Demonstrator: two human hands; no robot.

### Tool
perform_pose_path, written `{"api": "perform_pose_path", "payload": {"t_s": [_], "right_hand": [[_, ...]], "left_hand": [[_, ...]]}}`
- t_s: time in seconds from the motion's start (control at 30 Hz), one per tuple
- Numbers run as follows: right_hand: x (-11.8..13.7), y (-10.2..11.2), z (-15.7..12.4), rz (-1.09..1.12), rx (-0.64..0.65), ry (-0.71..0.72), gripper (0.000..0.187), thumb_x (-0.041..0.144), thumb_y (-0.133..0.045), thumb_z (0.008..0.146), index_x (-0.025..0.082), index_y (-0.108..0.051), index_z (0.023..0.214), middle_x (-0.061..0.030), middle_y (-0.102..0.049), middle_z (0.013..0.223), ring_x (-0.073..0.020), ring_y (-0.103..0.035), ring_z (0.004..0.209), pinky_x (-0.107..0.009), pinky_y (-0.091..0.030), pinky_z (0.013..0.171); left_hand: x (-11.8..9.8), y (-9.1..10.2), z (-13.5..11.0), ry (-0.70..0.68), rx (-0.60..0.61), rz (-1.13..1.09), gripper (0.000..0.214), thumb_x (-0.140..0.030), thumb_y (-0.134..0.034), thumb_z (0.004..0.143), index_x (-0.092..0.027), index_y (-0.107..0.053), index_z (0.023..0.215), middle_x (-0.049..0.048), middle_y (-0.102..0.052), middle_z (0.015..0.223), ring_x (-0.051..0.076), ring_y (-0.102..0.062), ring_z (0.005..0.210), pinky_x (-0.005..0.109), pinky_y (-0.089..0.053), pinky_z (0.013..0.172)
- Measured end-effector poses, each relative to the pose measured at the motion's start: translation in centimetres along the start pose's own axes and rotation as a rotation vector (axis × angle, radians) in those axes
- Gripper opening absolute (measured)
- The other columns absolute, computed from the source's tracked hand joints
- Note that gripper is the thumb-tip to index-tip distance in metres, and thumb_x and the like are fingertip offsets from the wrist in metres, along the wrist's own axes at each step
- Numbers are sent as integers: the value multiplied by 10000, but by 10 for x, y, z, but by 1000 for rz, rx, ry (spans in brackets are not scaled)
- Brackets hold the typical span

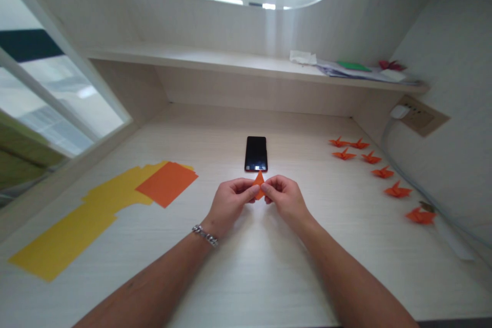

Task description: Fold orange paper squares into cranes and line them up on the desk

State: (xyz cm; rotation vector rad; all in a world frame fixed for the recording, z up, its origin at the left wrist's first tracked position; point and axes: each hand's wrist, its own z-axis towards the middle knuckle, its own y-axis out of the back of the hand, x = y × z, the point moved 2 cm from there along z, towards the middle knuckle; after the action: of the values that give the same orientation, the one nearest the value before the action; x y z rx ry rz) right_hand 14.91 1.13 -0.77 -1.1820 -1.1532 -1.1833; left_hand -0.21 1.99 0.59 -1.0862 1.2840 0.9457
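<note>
A small piece of folded orange paper (259,180), diamond-like with a point towards the far side, is pinched between both hands over the middle of the desk. My left hand (233,196) grips its left edge between thumb and fingers, and a silver chain bracelet (205,235) circles that wrist. On the other edge, my right hand (285,196) holds the paper with thumb and fingertips. Parts of the paper are covered by the fingers. Just beyond the paper's tip lies a black phone (255,154), flat on the desk.
Left of my hands, orange paper sheets (167,184) overlap spread yellow sheets (63,241). Several folded orange paper cranes (397,190) form a curved row on the right. A cable (413,179) runs from a wall socket (423,115) along the right side. Papers (361,73) lie on the shelf above.
</note>
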Motion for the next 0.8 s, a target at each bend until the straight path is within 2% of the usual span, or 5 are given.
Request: {"api": "perform_pose_path", "payload": {"t_s": [0.1, 0.2, 0.37, 0.57, 0.8], "right_hand": [[5, -2, -2, 53, -30, 41, 225, 286, -711, 732, 168, -640, 910, -24, -679, 722, -147, -616, 625, -262, -494, 575], [9, -6, -4, 66, -48, 91, 260, 240, -708, 730, 173, -669, 978, -39, -705, 775, -160, -642, 676, -274, -514, 612], [8, -8, -5, 57, -131, 124, 306, 246, -709, 730, 188, -717, 1030, -42, -734, 809, -168, -657, 680, -303, -536, 658], [4, -7, -5, 19, -200, 131, 288, 284, -727, 716, 202, -745, 991, -64, -743, 938, -213, -673, 794, -337, -548, 705], [4, -6, -4, 17, -194, 119, 339, 279, -722, 721, 193, -725, 1049, -66, -742, 892, -200, -668, 751, -331, -547, 687]], "left_hand": [[-1, -1, -1, -23, -41, -27, 320, -278, -753, 711, -119, -683, 980, 92, -733, 824, 172, -658, 717, 261, -508, 637], [-3, 0, -1, -68, -106, -52, 441, -251, -775, 689, -140, -615, 1084, 68, -738, 765, 187, -678, 698, 281, -524, 629], [-5, 0, -1, -136, -128, -36, 373, -251, -766, 704, -131, -666, 1043, 83, -747, 838, 177, -681, 715, 278, -538, 652], [-4, 0, -1, -112, -145, -31, 382, -245, -786, 678, -118, -706, 1029, 88, -746, 906, 169, -675, 736, 279, -558, 687], [-5, -1, -2, -115, -140, -33, 393, -235, -795, 668, -119, -704, 1032, 93, -746, 908, 176, -678, 747, 304, -569, 719]]}}
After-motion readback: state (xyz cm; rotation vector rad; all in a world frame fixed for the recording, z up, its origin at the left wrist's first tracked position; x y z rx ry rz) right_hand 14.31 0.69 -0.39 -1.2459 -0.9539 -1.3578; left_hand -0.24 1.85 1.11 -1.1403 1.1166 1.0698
